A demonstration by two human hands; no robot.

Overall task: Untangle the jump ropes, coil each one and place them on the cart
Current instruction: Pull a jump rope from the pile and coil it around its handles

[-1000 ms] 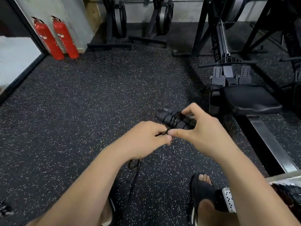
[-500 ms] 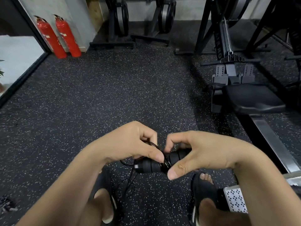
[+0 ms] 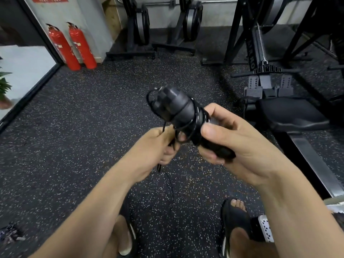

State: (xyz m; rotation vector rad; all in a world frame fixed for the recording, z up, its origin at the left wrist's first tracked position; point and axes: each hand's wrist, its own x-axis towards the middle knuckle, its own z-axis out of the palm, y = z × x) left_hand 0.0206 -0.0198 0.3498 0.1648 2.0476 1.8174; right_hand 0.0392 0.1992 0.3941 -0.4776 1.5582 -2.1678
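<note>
A dark speckled rubber floor (image 3: pixel 89 131) fills the view. Along its right edge stands a black rowing machine (image 3: pixel 290 116), its padded seat facing the middle of the floor. At the far left corner, against a pale wall, two red fire extinguishers (image 3: pixel 64 47) stand upright side by side. At the floor's near edge are the person's feet in black sandals (image 3: pixel 236 216).

Both bare forearms reach in from the near edge and meet above the middle of the floor. The right hand (image 3: pixel 238 144) has its fingers curled round the near end of the black jump rope handles (image 3: pixel 176 107), thumb lying on top. The handles are held in the air, bundled together and tilted up and away, with loops of thin black cord (image 3: pixel 168 183) wound round them. The left hand (image 3: pixel 154 148), just beside and below the right, is closed round the cord, which hangs from it toward the floor between the feet.
</note>
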